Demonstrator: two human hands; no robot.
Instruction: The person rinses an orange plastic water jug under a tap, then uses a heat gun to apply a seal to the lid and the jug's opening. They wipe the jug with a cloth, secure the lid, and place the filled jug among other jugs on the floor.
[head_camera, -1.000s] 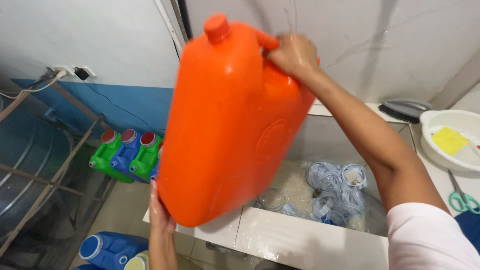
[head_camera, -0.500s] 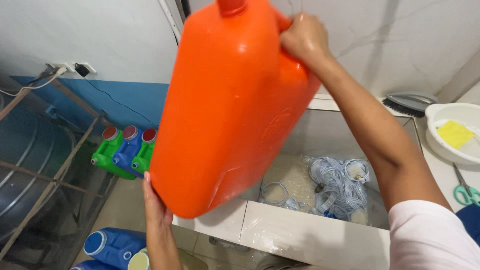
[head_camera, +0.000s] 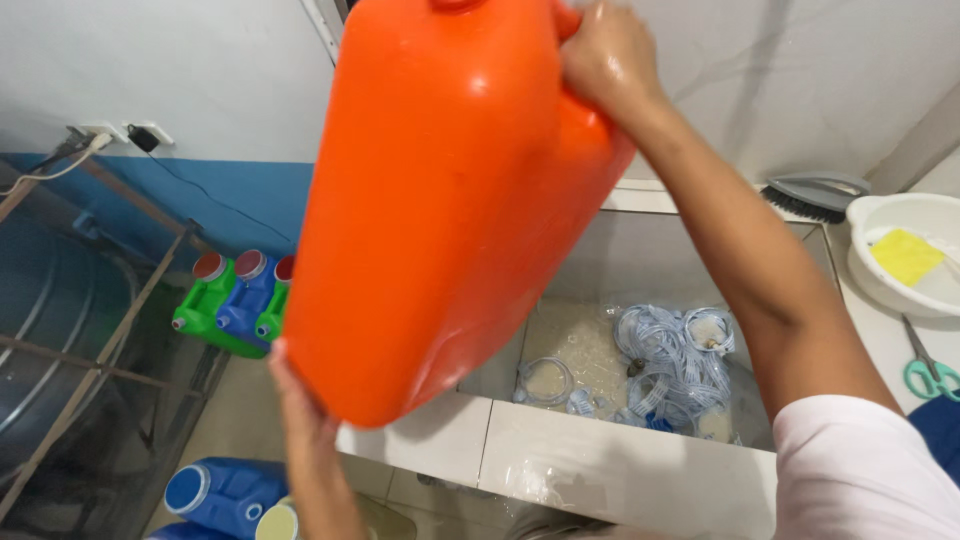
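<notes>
A large orange plastic jerrycan (head_camera: 450, 200) fills the middle of the head view, lifted and tilted over the left rim of a white tiled sink (head_camera: 560, 450). My right hand (head_camera: 605, 55) grips its handle at the top. My left hand (head_camera: 295, 400) presses under its bottom corner, mostly hidden behind it. The can's neck is cut off by the top edge. Clear plastic cap rings (head_camera: 670, 360) lie wet in the sink basin.
Green and blue jerrycans with red caps (head_camera: 235, 300) stand on the floor by the blue wall. Another blue can (head_camera: 220, 495) lies below. A metal rack (head_camera: 90, 340) is at left. White basin with yellow sponge (head_camera: 905, 255), brush (head_camera: 810, 195) and scissors (head_camera: 930, 375) sit at right.
The orange jerrycan has risen and come closer to the camera, its neck now out of frame. Both hands moved up with it.
</notes>
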